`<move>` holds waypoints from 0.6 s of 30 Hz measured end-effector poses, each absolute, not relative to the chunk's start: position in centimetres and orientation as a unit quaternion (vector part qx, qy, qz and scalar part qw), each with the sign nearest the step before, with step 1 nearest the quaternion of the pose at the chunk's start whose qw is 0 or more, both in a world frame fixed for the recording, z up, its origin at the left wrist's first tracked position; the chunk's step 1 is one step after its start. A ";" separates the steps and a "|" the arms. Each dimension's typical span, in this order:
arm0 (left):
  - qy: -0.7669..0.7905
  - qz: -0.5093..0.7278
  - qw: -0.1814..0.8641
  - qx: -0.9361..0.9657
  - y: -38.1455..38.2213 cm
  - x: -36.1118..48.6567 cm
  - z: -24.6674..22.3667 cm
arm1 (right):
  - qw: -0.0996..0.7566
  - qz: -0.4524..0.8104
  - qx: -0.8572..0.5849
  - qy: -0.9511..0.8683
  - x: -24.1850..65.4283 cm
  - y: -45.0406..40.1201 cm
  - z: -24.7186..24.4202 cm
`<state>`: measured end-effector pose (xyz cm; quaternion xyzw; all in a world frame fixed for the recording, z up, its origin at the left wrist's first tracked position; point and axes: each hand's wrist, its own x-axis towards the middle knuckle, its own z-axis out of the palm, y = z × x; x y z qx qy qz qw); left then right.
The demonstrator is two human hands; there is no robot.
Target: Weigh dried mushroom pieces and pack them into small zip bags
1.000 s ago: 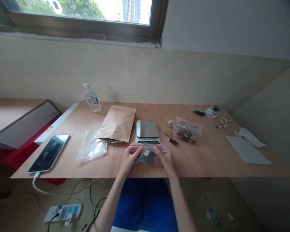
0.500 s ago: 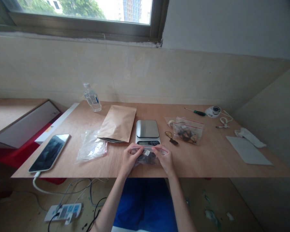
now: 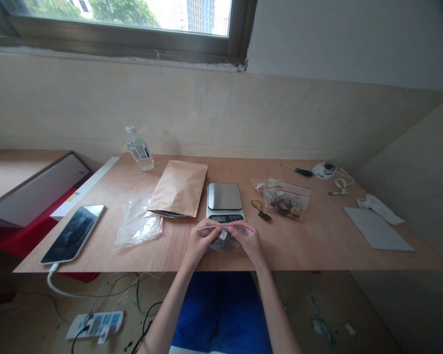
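Near the table's front edge, a clear zip bag [image 3: 226, 244] with dark contents and a small white label is held in both hands. My left hand [image 3: 202, 240] pinches the red-striped top at the left. My right hand [image 3: 248, 239] pinches the same strip a little to the right, thumbs close together. Just beyond the hands stands a kitchen scale [image 3: 225, 197] with a bare metal plate. To its right are filled zip bags [image 3: 287, 202] with dried pieces, and a loose dried piece [image 3: 261, 210]. What exactly the held bag contains is hard to make out.
Left of the scale lie a brown paper pouch [image 3: 180, 188] and flat clear bags [image 3: 140, 226]. Further left are a phone [image 3: 74, 235] on a cable and a water bottle [image 3: 140, 150]. A screwdriver [image 3: 303, 172], a small camera [image 3: 325, 170] and white paper [image 3: 378, 231] lie right.
My two hands have drawn closer together along the bag's top, and its strip now bows between the thumbs. The bag stays in front of the scale.
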<state>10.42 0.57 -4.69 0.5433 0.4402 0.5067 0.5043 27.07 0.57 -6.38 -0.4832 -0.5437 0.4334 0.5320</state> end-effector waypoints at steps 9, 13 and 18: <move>0.456 0.520 0.461 0.556 0.6 10.5 -5.2 | 0.538 0.395 -0.503 -0.549 26.6 0.3 -6.2; 0.462 0.523 0.442 0.564 0.5 10.5 -5.2 | 0.549 0.385 -0.510 -0.539 26.3 0.3 -6.4; 0.451 0.522 0.444 0.572 0.4 10.4 -5.0 | 0.542 0.426 -0.494 -0.529 26.3 0.5 -6.1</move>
